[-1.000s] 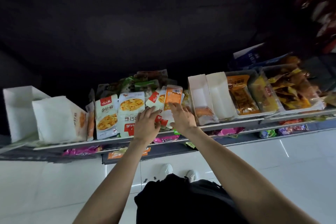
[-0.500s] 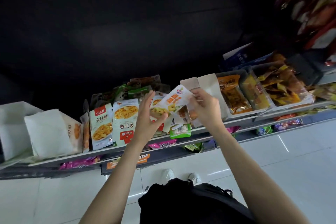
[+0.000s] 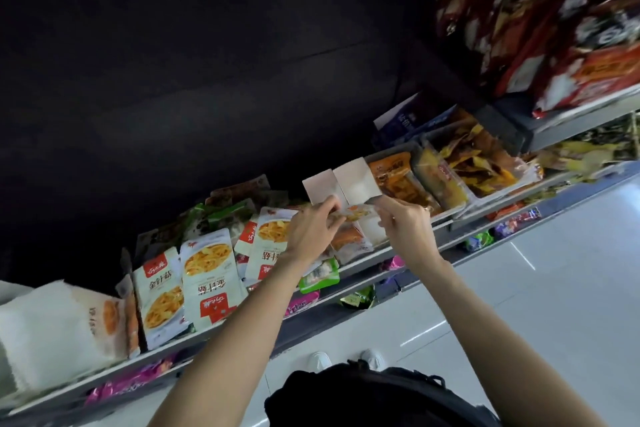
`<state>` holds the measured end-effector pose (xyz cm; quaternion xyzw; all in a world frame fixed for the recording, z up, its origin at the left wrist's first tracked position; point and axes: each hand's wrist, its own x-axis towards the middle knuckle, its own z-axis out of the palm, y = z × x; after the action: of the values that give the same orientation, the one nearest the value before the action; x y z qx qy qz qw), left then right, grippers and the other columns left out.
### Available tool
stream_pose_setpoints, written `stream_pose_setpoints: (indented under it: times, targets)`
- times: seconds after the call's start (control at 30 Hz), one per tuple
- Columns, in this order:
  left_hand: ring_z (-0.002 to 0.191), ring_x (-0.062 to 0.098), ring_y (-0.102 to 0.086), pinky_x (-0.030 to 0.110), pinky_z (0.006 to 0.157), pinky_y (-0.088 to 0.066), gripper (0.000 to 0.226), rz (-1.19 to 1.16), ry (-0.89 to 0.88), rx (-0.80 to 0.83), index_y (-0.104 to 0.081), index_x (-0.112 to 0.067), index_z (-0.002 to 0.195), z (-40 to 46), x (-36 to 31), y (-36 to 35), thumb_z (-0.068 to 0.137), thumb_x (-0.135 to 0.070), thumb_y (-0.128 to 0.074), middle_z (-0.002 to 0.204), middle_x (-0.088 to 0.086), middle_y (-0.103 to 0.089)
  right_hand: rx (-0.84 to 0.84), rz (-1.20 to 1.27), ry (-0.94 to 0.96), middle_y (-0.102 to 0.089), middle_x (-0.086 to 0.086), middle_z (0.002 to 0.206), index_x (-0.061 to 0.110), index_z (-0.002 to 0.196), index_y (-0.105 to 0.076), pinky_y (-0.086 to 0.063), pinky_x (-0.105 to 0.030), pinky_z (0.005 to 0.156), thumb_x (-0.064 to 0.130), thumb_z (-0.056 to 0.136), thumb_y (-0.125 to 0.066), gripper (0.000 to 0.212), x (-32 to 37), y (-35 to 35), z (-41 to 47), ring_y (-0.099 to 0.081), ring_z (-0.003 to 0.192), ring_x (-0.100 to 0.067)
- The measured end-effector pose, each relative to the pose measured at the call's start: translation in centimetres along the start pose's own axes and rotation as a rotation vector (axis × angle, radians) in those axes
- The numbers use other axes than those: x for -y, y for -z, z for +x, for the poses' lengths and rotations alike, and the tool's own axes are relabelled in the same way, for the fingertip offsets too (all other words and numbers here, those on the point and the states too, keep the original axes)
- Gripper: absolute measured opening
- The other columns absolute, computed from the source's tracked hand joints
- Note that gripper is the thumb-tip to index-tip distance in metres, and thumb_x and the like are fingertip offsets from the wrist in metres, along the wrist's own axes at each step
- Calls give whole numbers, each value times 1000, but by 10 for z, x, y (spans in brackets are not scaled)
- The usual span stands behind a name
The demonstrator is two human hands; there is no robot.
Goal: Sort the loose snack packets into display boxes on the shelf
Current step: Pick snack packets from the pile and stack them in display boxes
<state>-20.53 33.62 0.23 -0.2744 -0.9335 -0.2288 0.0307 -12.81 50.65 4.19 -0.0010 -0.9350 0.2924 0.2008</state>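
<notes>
Between my two hands hangs a small white and orange snack packet (image 3: 356, 215). My left hand (image 3: 311, 232) pinches its left end and my right hand (image 3: 405, 229) pinches its right end. They hold it just in front of a pale display box (image 3: 353, 180) with a divider, standing on the shelf (image 3: 356, 262). Loose white packets with yellow noodle pictures (image 3: 211, 274) lean in a row on the shelf to the left. More loose packets (image 3: 221, 208) are piled behind them.
A white display box (image 3: 52, 326) stands at the shelf's left end. Clear trays of orange and yellow packets (image 3: 450, 173) fill the right. Red bags (image 3: 554, 28) sit on a higher shelf at the right. A lower shelf (image 3: 304, 305) holds pink and green packets above a white tiled floor.
Both hands lifted a packet from the loose pile and carried it right, up to the pale divided box. The view has tilted and swung right.
</notes>
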Motion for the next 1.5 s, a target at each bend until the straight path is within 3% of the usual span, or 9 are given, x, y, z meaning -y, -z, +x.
stream_pose_setpoints:
  times: [0.23,0.3,0.47,0.63,0.73,0.93,1.13,1.3,1.5]
  targets:
    - [131,11,-35,39,111,-11,24,168,35,115,-64,-33,113,-4,14,-20,93,-40,-53,130,-16,-55,284,-243,158,-73,4,83,21,91,-73,-42,-18,42,7,73,-53,31,1,-31,3,-64,51,-17]
    - [140,8,-22,45,116,-3,31,142,66,195,-55,-35,125,-12,18,-20,94,-32,-52,142,-17,-43,419,-393,195,-72,7,93,28,98,-71,-49,-21,48,4,72,-69,35,0,-39,3,-67,60,-17]
    - [143,11,-17,38,119,-6,44,66,48,271,-47,-27,135,-25,18,-11,93,-15,-50,147,-10,-38,541,-411,139,-64,8,120,33,123,-58,-55,-31,76,3,88,-48,47,3,-40,0,-66,94,-19]
    - [110,14,-58,30,90,-48,34,-160,283,0,-54,-25,126,-55,24,9,93,-22,-55,127,-7,-59,534,-263,115,-63,1,122,25,123,-61,-48,-34,93,4,82,-50,48,0,-36,-3,-54,114,-19]
    - [101,12,-62,30,79,-53,28,-215,525,-156,-57,-25,118,-82,47,12,91,-34,-57,117,-9,-63,470,-93,118,-64,1,119,21,118,-64,-51,-34,82,4,82,-52,42,23,-42,-3,-54,112,-21]
    - [120,29,-45,39,93,-44,61,-88,763,-40,-44,-12,133,-96,75,17,84,-42,-66,128,11,-50,734,51,-94,-46,-14,139,16,142,-38,-47,-37,90,11,91,-50,52,74,-106,-6,-56,113,-35]
    - [99,30,-63,34,77,-53,61,-136,823,29,-41,-13,129,-86,74,20,80,-31,-73,127,13,-48,780,82,-473,-43,-14,140,18,145,-30,-39,-40,103,21,91,-54,59,77,-141,-10,-42,125,-32]
    - [102,18,-62,27,83,-49,44,-505,914,106,-56,-12,120,-85,76,27,81,-23,-73,114,-1,-64,597,234,-612,-51,-8,131,21,136,-42,-44,-37,96,21,83,-67,58,74,-140,-10,-47,121,-29]
    - [93,11,-64,15,69,-49,17,-1133,858,-154,-62,-25,103,-111,41,67,89,-14,-63,103,-4,-69,244,869,-723,-54,4,125,28,145,-20,-49,-32,89,17,80,-75,86,98,-97,-23,-55,111,-12]
